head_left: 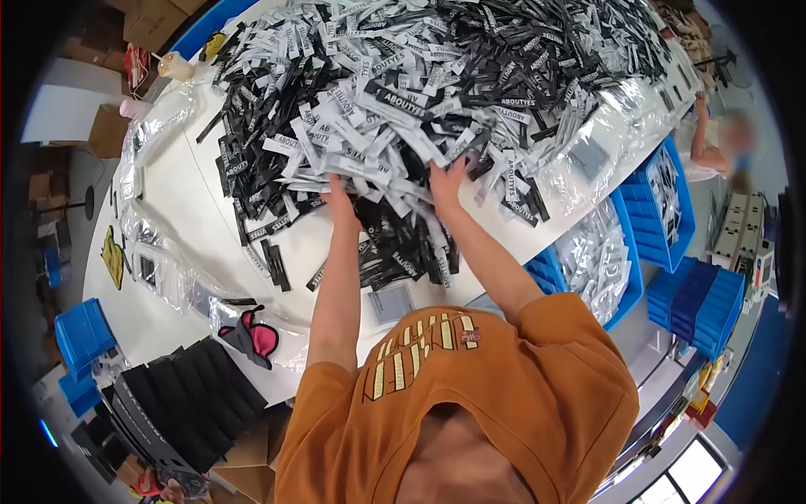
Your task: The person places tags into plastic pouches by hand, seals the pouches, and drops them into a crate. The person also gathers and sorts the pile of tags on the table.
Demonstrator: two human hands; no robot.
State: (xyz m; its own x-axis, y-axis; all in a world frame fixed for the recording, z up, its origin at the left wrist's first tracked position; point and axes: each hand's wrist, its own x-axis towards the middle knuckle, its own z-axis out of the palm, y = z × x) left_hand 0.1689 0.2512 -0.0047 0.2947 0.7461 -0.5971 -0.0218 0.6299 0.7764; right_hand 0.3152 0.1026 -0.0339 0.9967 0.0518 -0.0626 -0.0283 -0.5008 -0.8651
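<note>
A large heap of slim black and white printed packets [403, 99] covers the far part of the white table. My left hand [338, 202] is at the near edge of the heap, its fingers mostly hidden under white packets. My right hand [447, 181] presses in from the other side, thumb up, fingers partly covered. Between them, both hands hold a loose bunch of white packets [369, 168]. Below my wrists lie more, mostly black packets [390, 248]. Close to my body is a flat clear pouch with a grey label [391, 302].
Clear plastic bags [155, 273] line the left table edge, near a grey and pink item [254, 336]. Black bins [180, 403] stand at lower left. Blue bins [625, 252] of packets stand at the right edge. Another person [703, 151] is at far right.
</note>
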